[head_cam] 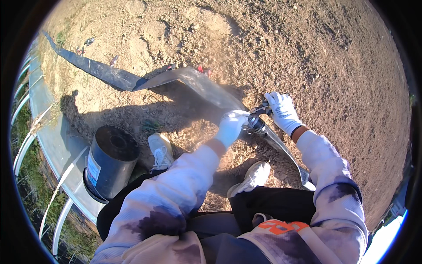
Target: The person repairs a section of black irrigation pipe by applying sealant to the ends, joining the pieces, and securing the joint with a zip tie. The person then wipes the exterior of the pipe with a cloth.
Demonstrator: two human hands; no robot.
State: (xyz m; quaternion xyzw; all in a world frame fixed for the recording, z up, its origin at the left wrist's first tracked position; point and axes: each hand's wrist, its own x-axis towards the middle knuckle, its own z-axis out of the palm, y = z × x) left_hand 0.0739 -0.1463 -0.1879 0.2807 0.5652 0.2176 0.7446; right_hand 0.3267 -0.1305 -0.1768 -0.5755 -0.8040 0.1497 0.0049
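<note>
A dark lay-flat hose (204,86) rises from the soil to a black pipe fitting (255,124) in front of me. From the fitting's near side a shiny flat hose (282,145) runs down towards my right leg. My left hand (232,124), in a white glove, is closed at the fitting's left side, its fingertips pinching a thin pale strip (258,109). The strip stretches across to my right hand (282,110), also gloved. Those fingers curl around a black part (266,108) beside the fitting; its exact kind is partly hidden by the glove.
A black roll of film or hose (115,161) with a label stands at my left. Beyond it, a metal-like ledge (56,142) borders white hoops (24,151) and plants. Small red-and-black parts (206,70) lie beyond the hose. My shoes (160,150) flank the work on loose soil.
</note>
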